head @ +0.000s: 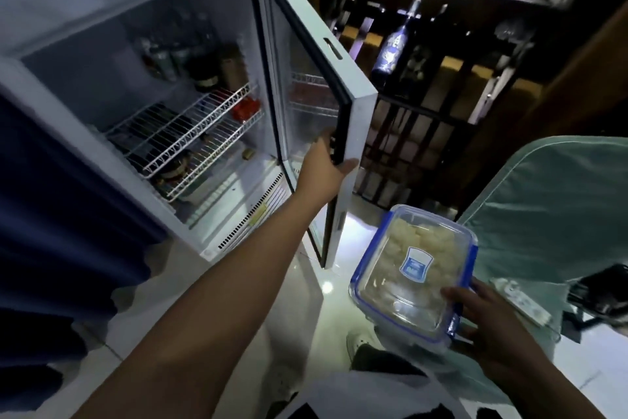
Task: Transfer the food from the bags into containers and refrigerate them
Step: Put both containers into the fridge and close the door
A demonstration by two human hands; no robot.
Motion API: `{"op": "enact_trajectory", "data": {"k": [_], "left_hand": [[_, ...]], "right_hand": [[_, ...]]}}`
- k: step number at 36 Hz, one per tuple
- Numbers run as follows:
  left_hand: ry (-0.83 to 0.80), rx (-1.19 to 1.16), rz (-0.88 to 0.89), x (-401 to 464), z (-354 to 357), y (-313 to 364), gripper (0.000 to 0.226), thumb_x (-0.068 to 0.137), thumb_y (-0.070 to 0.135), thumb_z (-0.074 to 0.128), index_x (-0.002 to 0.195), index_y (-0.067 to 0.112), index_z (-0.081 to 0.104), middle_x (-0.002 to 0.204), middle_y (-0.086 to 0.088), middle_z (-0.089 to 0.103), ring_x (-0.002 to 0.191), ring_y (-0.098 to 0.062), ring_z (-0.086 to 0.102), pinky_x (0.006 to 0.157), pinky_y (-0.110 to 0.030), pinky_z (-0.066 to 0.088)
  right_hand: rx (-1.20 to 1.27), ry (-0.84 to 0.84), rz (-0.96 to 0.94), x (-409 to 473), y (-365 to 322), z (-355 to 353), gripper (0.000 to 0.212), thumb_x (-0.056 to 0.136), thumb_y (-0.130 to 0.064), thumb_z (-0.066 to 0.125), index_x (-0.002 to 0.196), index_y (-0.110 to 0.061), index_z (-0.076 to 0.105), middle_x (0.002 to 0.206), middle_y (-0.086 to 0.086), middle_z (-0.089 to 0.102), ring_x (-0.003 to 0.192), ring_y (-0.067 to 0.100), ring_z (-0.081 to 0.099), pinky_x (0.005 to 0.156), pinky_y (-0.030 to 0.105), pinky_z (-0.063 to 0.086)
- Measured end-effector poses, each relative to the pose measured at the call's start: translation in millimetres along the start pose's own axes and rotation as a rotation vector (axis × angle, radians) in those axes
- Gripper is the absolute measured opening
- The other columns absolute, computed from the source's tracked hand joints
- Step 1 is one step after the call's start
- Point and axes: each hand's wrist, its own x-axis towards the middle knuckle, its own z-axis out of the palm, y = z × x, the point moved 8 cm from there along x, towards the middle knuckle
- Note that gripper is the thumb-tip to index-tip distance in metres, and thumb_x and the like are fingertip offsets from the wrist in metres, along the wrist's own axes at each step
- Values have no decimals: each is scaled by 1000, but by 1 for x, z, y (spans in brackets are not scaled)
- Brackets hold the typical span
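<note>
A small white fridge [112,55] stands open at the upper left, its glass door [306,55] swung out toward the middle. My left hand [324,169] grips the door's free edge near its lower part, thumb on the outer face. My right hand [489,313] holds a clear lidded container [413,269] with blue clips at the lower right, fingers curled round its near corner. Pale food pieces fill the container's far half. Inside the fridge, wire shelves [190,133] carry bottles, cans and a red item.
A dark wooden rack [435,55] with bottles stands behind the door. A pale green covered surface [557,201] lies at the right with a white remote on it. A dark blue cloth [57,215] hangs at the left. Glossy white floor tiles lie below.
</note>
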Motion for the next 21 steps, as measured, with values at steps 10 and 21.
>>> {"op": "enact_trajectory", "data": {"k": [10, 21], "left_hand": [[58, 148, -77, 44, 85, 36, 59, 87, 35, 77, 134, 16, 47, 128, -9, 59, 116, -28, 58, 96, -44, 51], [104, 226, -171, 85, 151, 62, 77, 92, 34, 72, 150, 5, 31, 149, -13, 44, 131, -32, 52, 102, -49, 50]], "right_hand": [[85, -28, -7, 43, -23, -57, 52, 76, -17, 76, 122, -38, 65, 97, 7, 75, 71, 30, 68, 55, 34, 52], [77, -94, -56, 78, -44, -96, 54, 79, -13, 76, 123, -42, 63, 104, 8, 75, 87, 33, 71, 56, 35, 54]]}}
